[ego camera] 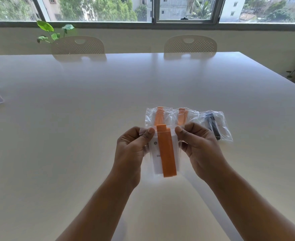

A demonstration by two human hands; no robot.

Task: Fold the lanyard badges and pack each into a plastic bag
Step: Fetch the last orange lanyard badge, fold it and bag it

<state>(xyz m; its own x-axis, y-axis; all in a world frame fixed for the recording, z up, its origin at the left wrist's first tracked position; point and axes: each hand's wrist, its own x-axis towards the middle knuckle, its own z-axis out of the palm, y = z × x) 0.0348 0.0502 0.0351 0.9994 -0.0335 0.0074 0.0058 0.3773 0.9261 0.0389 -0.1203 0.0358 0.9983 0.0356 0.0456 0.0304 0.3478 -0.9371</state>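
At the left, the upper corner of a clear plastic bag (177,150) is pinched by the left hand (132,146), thumb on top and the other fingers curled behind. The bag is held upright above the counter (73,136), between the two hands and just in front of a row of packed bags. Inside it a white badge card (156,159) can be seen, with a folded orange lanyard (167,152) laid down its face. The top of the strap reaches the bag's mouth. The opposite upper edge is pinched in the same way by the right hand (200,146).

The package is judged to be very light. The film looks thin, limp and slippery, so little support can be expected from it alone, while some stiffness is probably lent by the card. The woven strap is soft and may spring out of its fold if it is not held flat. A grip at the two top corners, beside the seal strip, is therefore judged best, since the mouth can be pressed shut there without the contents being disturbed.

Further right on the counter, three filled bags lie side by side: an orange one (158,115), a second orange one (183,114) and one with a dark lanyard (212,124).
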